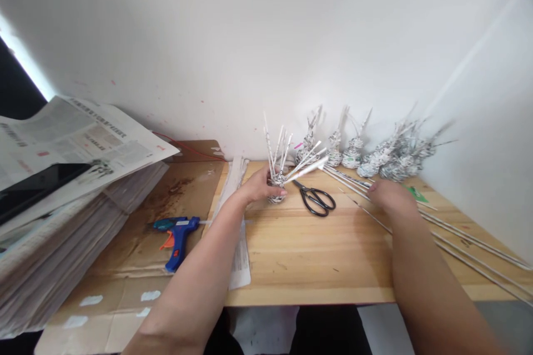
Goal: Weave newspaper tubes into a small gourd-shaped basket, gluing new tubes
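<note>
My left hand (264,186) is wrapped round a small woven newspaper piece (276,195) that rests on the wooden table. Several rolled paper sticks (283,152) spread up and to the right from its top. Over on the right, my right hand (391,195) has its fingers pinched at long rolled paper sticks (470,233), which run from the middle of the table to its right edge. Its fingertips are partly hidden. Between the hands lie scissors with black handles (318,201), their blades pointing toward the woven piece.
Several finished-looking woven paper pieces (353,152) stand along the wall. A blue glue gun (179,238) lies on cardboard (120,288) at the left. Beside it rises a newspaper stack (83,233) with a dark phone-like device (41,188) on top. A green card (417,194) lies behind my right hand.
</note>
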Available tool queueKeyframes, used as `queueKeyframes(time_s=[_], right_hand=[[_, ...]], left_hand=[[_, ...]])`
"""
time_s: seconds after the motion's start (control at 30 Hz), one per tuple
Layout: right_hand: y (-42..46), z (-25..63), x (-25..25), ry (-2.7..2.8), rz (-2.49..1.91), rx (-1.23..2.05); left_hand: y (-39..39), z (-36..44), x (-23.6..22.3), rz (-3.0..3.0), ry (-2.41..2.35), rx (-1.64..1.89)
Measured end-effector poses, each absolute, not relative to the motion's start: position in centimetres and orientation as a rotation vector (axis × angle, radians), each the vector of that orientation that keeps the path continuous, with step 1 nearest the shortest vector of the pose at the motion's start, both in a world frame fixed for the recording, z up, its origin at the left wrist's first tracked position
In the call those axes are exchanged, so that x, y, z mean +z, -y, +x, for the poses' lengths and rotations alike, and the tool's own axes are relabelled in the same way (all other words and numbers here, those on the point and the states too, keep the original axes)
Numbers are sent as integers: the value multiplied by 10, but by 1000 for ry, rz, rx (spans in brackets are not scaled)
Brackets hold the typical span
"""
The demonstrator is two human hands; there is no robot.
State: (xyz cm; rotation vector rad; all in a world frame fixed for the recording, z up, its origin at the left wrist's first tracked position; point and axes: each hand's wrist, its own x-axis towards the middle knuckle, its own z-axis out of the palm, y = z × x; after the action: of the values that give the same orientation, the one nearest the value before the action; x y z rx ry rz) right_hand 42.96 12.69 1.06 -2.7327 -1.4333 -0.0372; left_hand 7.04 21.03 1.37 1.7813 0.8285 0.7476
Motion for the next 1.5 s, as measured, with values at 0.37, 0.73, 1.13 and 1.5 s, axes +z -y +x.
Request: queueKeyframes(time_s=[0.37, 0.73, 1.13, 1.5], right_hand=[[-123, 406, 22, 1389, -2699, 4], [-118, 402, 27, 1304, -2637, -93], [-114, 388, 32, 1535, -2589, 145], [-120, 369, 22, 1781, -2495, 120]], left_hand=[[-201, 83, 14, 1503, -669, 754], [-196, 88, 13, 1337, -664, 740], [-196, 88, 16, 1359, -747, 873], [-190, 93, 17, 1329, -754, 874]])
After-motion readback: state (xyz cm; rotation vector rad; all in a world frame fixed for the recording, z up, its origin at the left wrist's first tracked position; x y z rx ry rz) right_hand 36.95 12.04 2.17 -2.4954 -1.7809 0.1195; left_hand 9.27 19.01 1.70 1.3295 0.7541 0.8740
